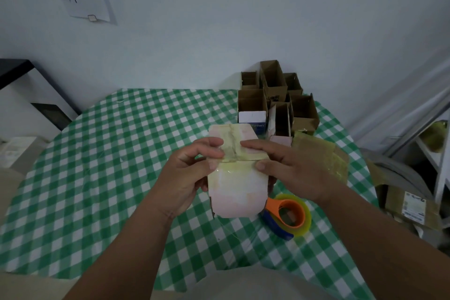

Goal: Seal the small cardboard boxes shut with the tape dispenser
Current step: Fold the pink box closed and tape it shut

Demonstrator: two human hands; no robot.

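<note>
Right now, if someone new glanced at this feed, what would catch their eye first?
First, the pale pink cardboard box with yellowish tape over its seam, held up at centre between both hands: left hand, right hand. Next, the orange and blue tape dispenser with its yellow roll, lying on the green and white checked tablecloth just below the right hand. Behind, a cluster of open brown cardboard boxes stands at the table's far edge.
</note>
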